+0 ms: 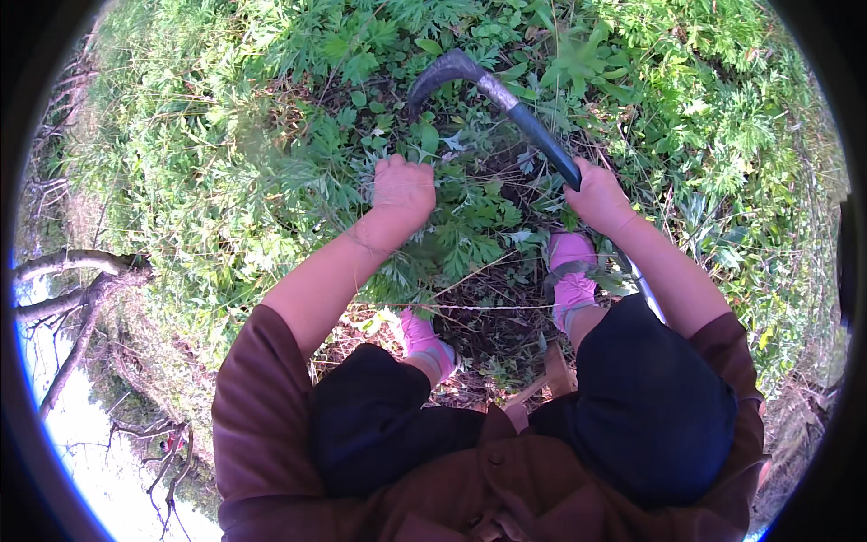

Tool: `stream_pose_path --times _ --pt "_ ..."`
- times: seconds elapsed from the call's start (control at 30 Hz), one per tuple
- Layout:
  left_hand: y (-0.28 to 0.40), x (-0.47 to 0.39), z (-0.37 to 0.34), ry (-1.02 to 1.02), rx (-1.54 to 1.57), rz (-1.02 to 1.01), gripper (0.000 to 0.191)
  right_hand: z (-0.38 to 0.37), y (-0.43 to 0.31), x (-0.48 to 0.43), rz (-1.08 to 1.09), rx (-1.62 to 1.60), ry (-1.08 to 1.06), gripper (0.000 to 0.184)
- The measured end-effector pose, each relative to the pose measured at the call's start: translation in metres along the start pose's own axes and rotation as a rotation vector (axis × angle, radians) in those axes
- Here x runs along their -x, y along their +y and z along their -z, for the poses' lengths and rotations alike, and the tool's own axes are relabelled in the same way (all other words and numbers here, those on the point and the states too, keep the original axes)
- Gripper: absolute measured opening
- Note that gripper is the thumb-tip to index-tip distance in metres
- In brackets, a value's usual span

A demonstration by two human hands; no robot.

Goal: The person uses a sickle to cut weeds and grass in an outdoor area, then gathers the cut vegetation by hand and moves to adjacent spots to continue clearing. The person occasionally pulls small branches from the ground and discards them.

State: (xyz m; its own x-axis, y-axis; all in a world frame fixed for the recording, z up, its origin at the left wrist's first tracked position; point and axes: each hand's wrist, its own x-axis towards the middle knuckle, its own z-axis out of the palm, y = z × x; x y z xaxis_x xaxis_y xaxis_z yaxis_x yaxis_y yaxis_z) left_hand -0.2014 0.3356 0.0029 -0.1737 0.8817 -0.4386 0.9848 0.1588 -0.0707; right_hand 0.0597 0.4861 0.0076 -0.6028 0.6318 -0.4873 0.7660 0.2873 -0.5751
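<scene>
A sickle with a dark curved blade (446, 66) and a long handle (545, 142) is held in my right hand (599, 196). The handle is dark near the metal socket; a pale shaft shows behind my forearm. Its blade hooks over the greenery, the tip pointing down to the left. My left hand (404, 186) is clenched around stems of leafy weeds (477, 223), left of the handle and nearer to me than the blade. Foliage and the back of the hand hide the fingertips and the exact grip.
Dense green plants (711, 129) surround me. Between my pink shoes (572, 271) lies dark soil (494, 325) with dry litter. A thin dry stem (474, 307) crosses between my legs. Wooden pieces (557, 369) sit beneath me, and bare branches (74, 264) stand at the left.
</scene>
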Motion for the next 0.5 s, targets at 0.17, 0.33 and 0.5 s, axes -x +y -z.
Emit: stream_pose_path --times 0.17,0.33,0.5 --pt "-0.006 0.006 0.0 0.03 0.017 -0.046 0.017 0.003 0.049 0.07 -0.24 -0.082 -0.136 0.029" --pt "-0.019 0.021 -0.011 0.005 -0.012 -0.017 0.012 0.019 0.051 0.093 -0.157 -0.088 -0.084 0.028" --pt "-0.062 0.055 -0.021 -0.206 -0.025 0.107 0.021 0.045 0.006 0.046 -0.086 -0.176 0.058 0.03"
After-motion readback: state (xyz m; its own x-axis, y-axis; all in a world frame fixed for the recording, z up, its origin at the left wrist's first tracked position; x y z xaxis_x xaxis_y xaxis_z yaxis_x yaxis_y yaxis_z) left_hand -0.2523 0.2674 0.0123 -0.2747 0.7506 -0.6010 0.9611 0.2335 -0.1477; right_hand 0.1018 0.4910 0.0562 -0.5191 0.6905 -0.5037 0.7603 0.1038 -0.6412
